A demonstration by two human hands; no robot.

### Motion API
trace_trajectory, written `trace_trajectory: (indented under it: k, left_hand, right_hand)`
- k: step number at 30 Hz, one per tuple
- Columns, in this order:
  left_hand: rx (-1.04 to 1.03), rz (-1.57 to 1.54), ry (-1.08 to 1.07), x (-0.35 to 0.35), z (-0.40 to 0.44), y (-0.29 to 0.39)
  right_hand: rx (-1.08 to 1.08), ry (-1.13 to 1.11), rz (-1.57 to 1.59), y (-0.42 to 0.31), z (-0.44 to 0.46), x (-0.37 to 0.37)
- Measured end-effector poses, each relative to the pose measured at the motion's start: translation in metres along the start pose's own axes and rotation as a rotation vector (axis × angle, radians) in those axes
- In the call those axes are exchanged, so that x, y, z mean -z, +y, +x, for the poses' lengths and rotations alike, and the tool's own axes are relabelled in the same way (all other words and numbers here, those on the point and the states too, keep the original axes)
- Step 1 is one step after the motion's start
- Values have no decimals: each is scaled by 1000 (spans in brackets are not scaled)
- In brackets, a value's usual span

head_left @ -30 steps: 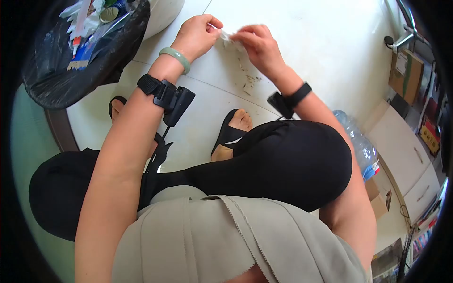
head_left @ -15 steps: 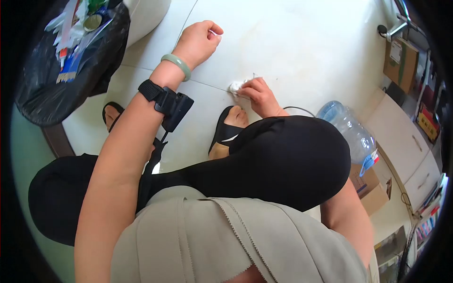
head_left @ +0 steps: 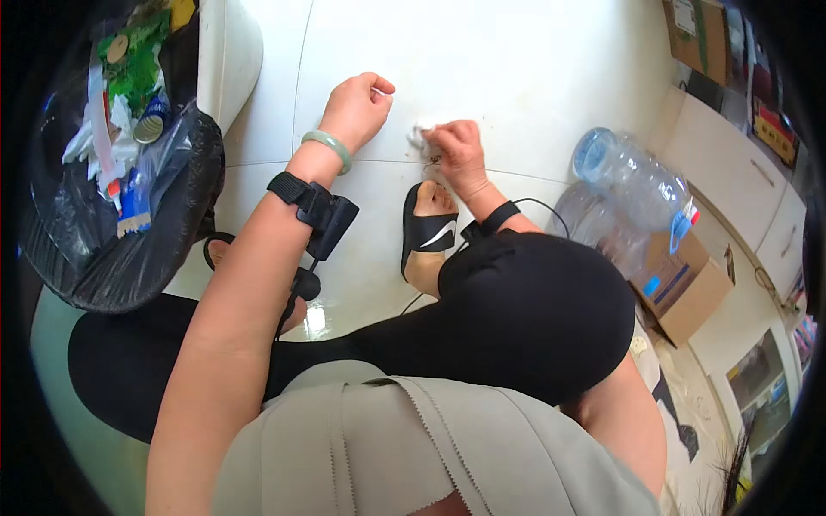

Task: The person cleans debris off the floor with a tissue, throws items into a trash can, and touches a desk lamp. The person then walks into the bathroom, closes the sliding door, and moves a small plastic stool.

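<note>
My right hand [head_left: 458, 155] is low over the floor in front of my sandalled foot, its fingers closed on a crumpled white tissue [head_left: 419, 136]. The tissue is partly blurred and partly hidden by the fingers. Small dark specks lie on the tiles around it. To the left, my left hand [head_left: 355, 107] hovers above the floor with its fingers loosely curled in and nothing visible in them. A pale green bangle [head_left: 329, 148] circles that wrist.
A bin lined with a black bag [head_left: 112, 284], holding wrappers, tissues and a can, stands at the left. Clear plastic water bottles [head_left: 641, 176] and an open cardboard box [head_left: 688, 297] are at the right. White cabinets [head_left: 731, 163] line that side. White tiles [head_left: 516, 69] cover the floor.
The view has shifted, bringing more of the bin and the box into sight. My right hand has moved forward away from my foot with the tissue. My left hand stays curled.
</note>
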State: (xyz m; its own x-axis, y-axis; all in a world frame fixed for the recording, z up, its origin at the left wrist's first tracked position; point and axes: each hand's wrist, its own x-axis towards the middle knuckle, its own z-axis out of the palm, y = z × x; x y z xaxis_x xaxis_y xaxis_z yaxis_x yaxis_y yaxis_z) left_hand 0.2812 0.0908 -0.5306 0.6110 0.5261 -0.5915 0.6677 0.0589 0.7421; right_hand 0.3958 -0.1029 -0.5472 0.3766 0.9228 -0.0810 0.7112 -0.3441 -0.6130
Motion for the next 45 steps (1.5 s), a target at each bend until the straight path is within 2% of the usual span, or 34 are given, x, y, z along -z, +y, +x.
trace_trajectory:
  k: [1, 4, 7, 10, 11, 13, 15, 17, 21, 22, 24, 25, 27, 29, 32, 33, 35, 36, 38, 39, 41, 45]
  left_hand:
    - [20, -3, -24, -7, -2, -3]
    - [51, 60, -54, -12, -13, -6]
    - [34, 146, -64, -12, -26, -6]
    - [-43, 153, -116, -23, -51, -22]
    - [-129, 150, -94, -22, -31, -28]
    - [-54, 170, -133, -10, -18, -15]
    - [-150, 152, -63, -20, -28, -5]
    - [-274, 135, -59, -34, -16, -5]
    - [-259, 140, -114, -56, -25, 17]
    - [-300, 159, -88, -60, -29, 18]
    - [-403, 210, -74, -63, -32, 17]
    - [-498, 250, -54, -64, -33, 17]
    - [-475, 241, -106, -68, -32, 17]
    - [-630, 454, -187, -70, -26, 14]
    - [-553, 427, -223, -67, -15, 8]
    - [-519, 445, -271, -65, -14, 10]
    - [-519, 463, -263, -63, -14, 15]
    - [-520, 476, -228, -61, -13, 18]
    - [-522, 486, -194, -57, -11, 19]
    - [-528, 530, -179, -53, -10, 19]
    - [-533, 579, -167, -48, -8, 17]
    - [-574, 511, -92, -47, -10, 12]
  right_hand:
    - [-27, -54, 45, -9, -7, 2]
    - [-362, 94, 209, -22, -17, 14]
    - [-555, 279, 262, -26, -34, 39]
    - [-649, 401, 281, -12, -40, 50]
    - [-613, 441, 283, 3, -30, 49]
    - [-557, 559, 200, 40, -7, 42]
    - [-529, 573, 127, 72, -7, 34]
    - [-280, 510, -55, 79, -11, 26]
    - [-339, 440, 120, 34, -22, -4]
    - [-280, 384, 143, 18, -31, -11]
    - [-312, 308, 246, -8, -40, -15]
    - [-331, 278, 295, -11, -40, -14]
    - [-382, 258, 399, -10, -34, -5]
    - [-442, 223, 511, -10, -31, 7]
    - [-437, 102, 574, 3, -33, 19]
    - [-440, 111, 575, 7, -34, 19]
    - [-233, 124, 280, 14, -38, 19]
    - [-236, 127, 284, 17, -38, 20]
    - [-473, 56, 523, 23, -38, 21]
    - [-474, 57, 524, 30, -38, 23]
    - [-412, 124, 315, 43, -40, 26]
    - [-432, 281, 271, 16, -28, 27]
